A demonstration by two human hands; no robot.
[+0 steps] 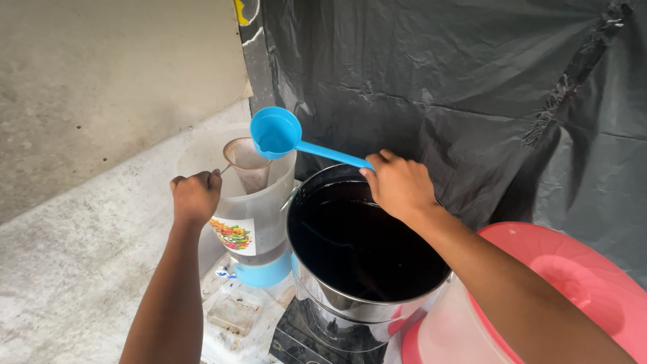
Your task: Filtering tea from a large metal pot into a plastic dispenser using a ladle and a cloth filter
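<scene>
Step in hand, by my read: ladling dark liquid from the steel pot (364, 269) through a strainer into the translucent plastic container (259, 202).

Right hand (399, 183) is clenched round the end of the blue ladle's handle; the ladle (283, 137) runs up and left from that grip, with its bowl over the container mouth, just above the strainer (247, 162). The bowl looks roughly level and I see no stream.

Left hand (195, 195) is fisted on the strainer's thin handle, and the strainer cone hangs to the right of that grip, inside the container rim.

Pose: both forearms reach forward. The right wrist sits over the pot's far rim, knuckles up. The left arm is nearly straight, with the fist at the container's near-left edge.

Next move calls for tipping the ladle bowl over the strainer cone while the left grip holds it centred.

A red plastic tub (579, 283) sits to the right of the right forearm, and black sheeting (472, 81) hangs behind.
</scene>
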